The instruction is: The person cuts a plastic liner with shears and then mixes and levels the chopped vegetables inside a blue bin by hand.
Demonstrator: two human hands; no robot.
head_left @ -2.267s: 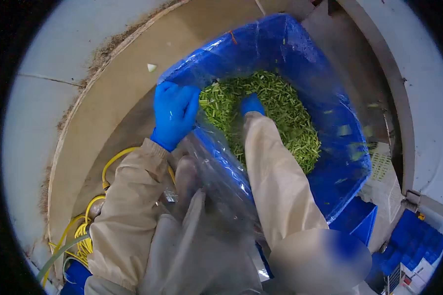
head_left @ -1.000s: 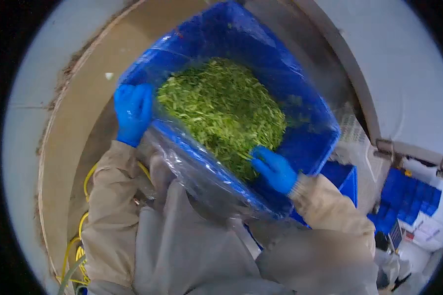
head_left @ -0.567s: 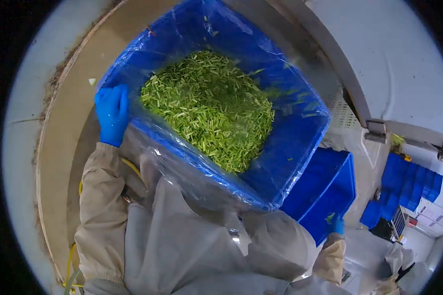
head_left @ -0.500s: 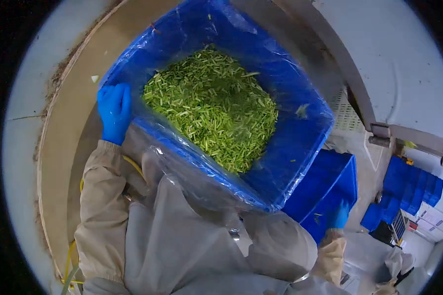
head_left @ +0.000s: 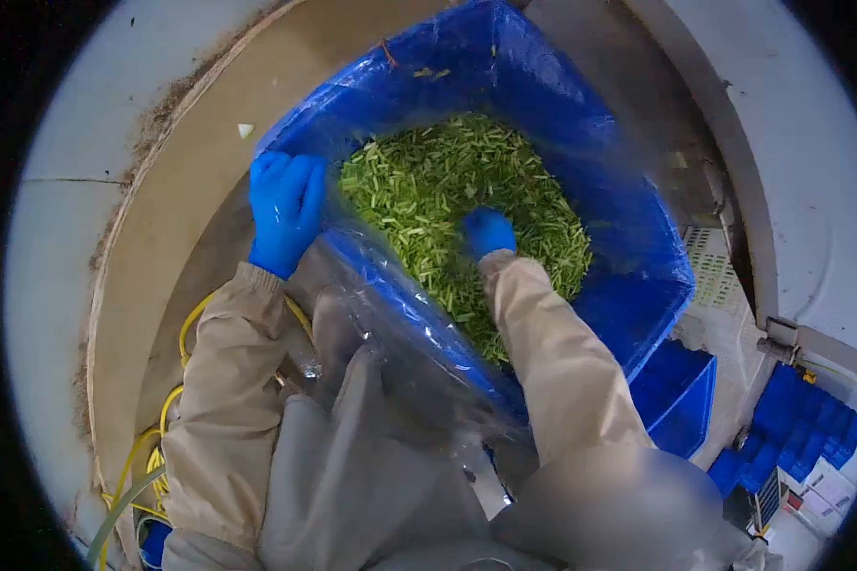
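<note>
A large blue bin (head_left: 628,295) lined with clear plastic film (head_left: 390,285) stands tilted before me, holding a heap of chopped green vegetable stems (head_left: 419,181). At the bin's left corner, my left hand (head_left: 288,214) in a blue glove is closed over the rim and its film. My right hand (head_left: 490,231), also blue-gloved, reaches into the middle of the heap. Its fingers are hidden among the stems, so I cannot see whether they grip any.
A smaller blue bin (head_left: 681,400) sits just right of the large one. Several blue crates (head_left: 805,419) are stacked farther right. A yellow hose (head_left: 186,324) lies at lower left. A curved wall (head_left: 152,219) surrounds the left side.
My right hand has moved left, out of the smaller blue bin and into the chopped stems. My left hand stays on the rim. The whole view has shifted slightly.
</note>
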